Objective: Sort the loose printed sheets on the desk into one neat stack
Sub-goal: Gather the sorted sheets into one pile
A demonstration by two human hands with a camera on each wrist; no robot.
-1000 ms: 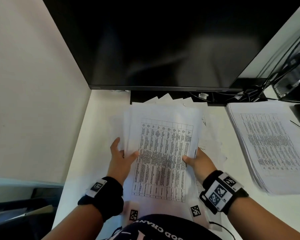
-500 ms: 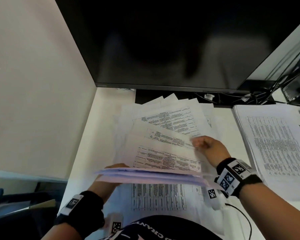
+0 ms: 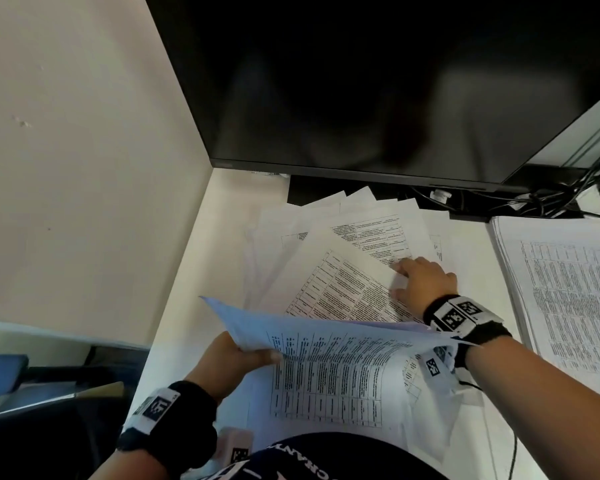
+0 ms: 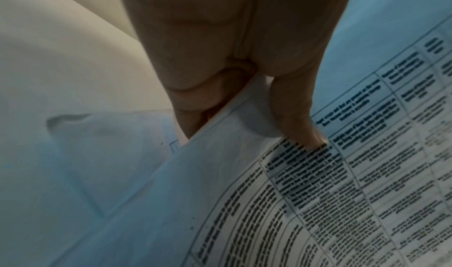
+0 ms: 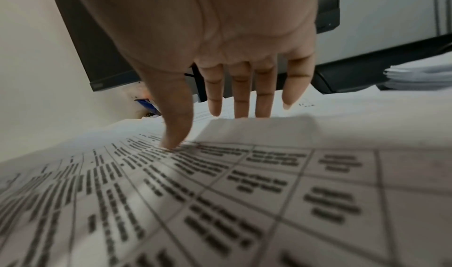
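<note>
My left hand (image 3: 253, 355) holds a bundle of printed sheets (image 3: 343, 351) raised over the near desk edge. In the left wrist view its thumb (image 4: 300, 128) presses on top of the bundle (image 4: 318, 203), with the fingers underneath. Beyond it, several loose printed sheets (image 3: 326, 233) lie fanned out on the white desk (image 3: 201, 254). My right hand (image 3: 400, 278) rests on the fan's right side. Its thumb (image 5: 173, 139) presses on the topmost table sheet (image 5: 244, 193). Its straight fingers (image 5: 242, 97) reach past that sheet's far edge, fingertips hidden.
A thick squared stack of printed sheets (image 3: 568, 289) lies on the right of the desk. A large dark monitor (image 3: 361, 81) stands behind the fan, with tangled cables (image 3: 551, 199) at the back right. A beige partition (image 3: 84, 133) walls off the left.
My left hand lifted the bundle off the desk towards me, uncovering the fan. My right hand let go of it, moved forward onto the fan, and the top sheet there has swung round.
</note>
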